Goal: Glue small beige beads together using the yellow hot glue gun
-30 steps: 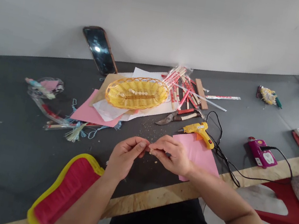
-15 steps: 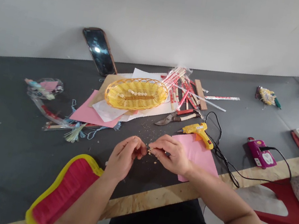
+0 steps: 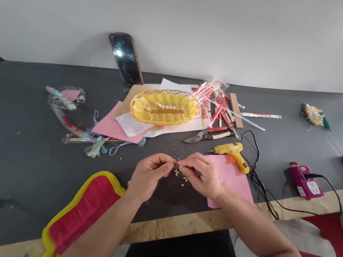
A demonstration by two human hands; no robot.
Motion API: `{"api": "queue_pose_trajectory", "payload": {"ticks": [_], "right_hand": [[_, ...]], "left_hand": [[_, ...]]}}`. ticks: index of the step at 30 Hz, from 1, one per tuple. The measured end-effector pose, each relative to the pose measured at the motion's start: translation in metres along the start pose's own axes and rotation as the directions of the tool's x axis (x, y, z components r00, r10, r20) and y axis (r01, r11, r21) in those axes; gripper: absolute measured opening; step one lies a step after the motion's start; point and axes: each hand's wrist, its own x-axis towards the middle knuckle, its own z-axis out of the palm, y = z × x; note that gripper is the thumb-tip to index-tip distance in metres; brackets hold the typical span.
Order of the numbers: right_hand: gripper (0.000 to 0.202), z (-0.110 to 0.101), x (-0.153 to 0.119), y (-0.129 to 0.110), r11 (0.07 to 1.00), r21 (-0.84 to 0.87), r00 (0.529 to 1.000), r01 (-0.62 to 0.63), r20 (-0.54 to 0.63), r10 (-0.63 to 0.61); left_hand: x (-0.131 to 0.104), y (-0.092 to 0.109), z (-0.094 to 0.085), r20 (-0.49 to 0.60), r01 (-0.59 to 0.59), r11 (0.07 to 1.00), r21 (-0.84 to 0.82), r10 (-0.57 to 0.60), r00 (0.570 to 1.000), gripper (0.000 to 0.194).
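Note:
My left hand (image 3: pixel 150 175) and my right hand (image 3: pixel 202 176) meet fingertip to fingertip just above the table. Both are closed in a pinch. Something tiny and pale shows between the fingertips, too small to name. Beneath them lie several small pale crumbs (image 3: pixel 184 178), with finer specks scattered farther back. My right forearm passes over a pink sheet (image 3: pixel 232 179). Beyond the hands stands a yellow woven basket (image 3: pixel 137 113) holding a short row of pale little pieces (image 3: pixel 165 106) and a thin brown stick.
Pruning shears (image 3: pixel 194 138) and a yellow glue gun (image 3: pixel 232 150) lie beyond my right hand, near a purple power adapter (image 3: pixel 306 181) with a black cord. Red-wrapped chopsticks (image 3: pixel 212 93), a leaning phone (image 3: pixel 126 58), tassels (image 3: pixel 96 148) and a red-and-yellow padded piece (image 3: pixel 87 207) are around.
My left fingers have closed into a pinch and come up against the right fingertips. More crumbs show on the table under the hands. The whole view has shifted slightly.

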Motion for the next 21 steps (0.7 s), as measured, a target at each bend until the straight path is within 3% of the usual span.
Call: {"api": "queue_pose_trajectory", "payload": {"ticks": [8,21], "right_hand": [[0.011,-0.001,0.0001,0.0017,0.999,0.014,0.999,-0.045,-0.005,0.045],[0.013,0.0013,-0.0029,0.0052,1.0,0.017,0.999,-0.013,0.051,0.013]], "left_hand": [[-0.0027,-0.0021,0.0002,0.141,0.05,0.997,0.053,-0.057,0.988,0.034],[-0.0035,0.0027,0.0014,0.158,0.049,0.995,0.082,-0.062,0.986,0.033]]}}
